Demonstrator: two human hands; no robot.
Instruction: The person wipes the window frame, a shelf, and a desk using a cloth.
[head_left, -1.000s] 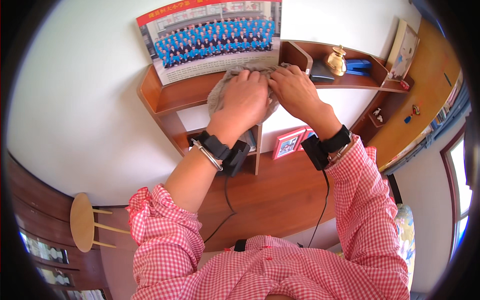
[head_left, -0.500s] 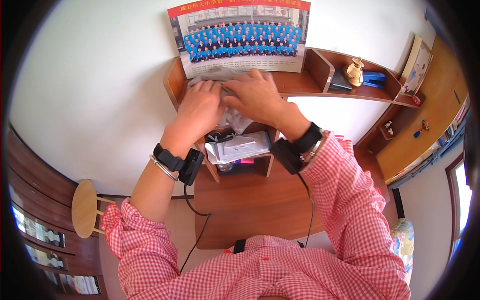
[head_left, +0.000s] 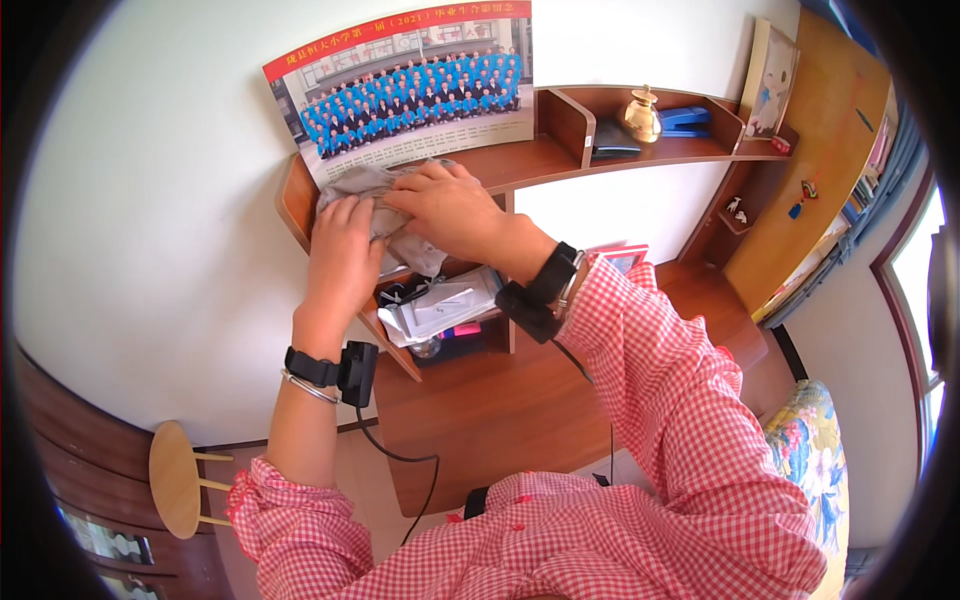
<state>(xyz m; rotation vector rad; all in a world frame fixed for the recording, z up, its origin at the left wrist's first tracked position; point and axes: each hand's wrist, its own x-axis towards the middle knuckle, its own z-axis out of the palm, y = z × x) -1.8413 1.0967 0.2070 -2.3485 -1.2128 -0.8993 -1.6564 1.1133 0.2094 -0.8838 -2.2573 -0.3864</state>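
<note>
A crumpled grey cloth lies bunched at the left end of a brown wooden desk shelf, right below a large group photo that leans on the wall. My left hand has its fingers curled over the near left side of the cloth. Beside it, my right hand grips the cloth's upper right part, thumb toward the left hand. Folds of cloth hang down between and below both hands. The fingers partly hide the cloth and the shelf top under it.
Papers fill a cubby below the cloth. Farther right on the shelf stand a golden vase-shaped ornament, a blue stapler-like object and a framed picture. A round wooden stool is at the left. Cables hang from both wrist devices.
My view has turned, so the shelf, photo and hands sit farther left and tilted. Both hands stay on the cloth at the shelf's left end.
</note>
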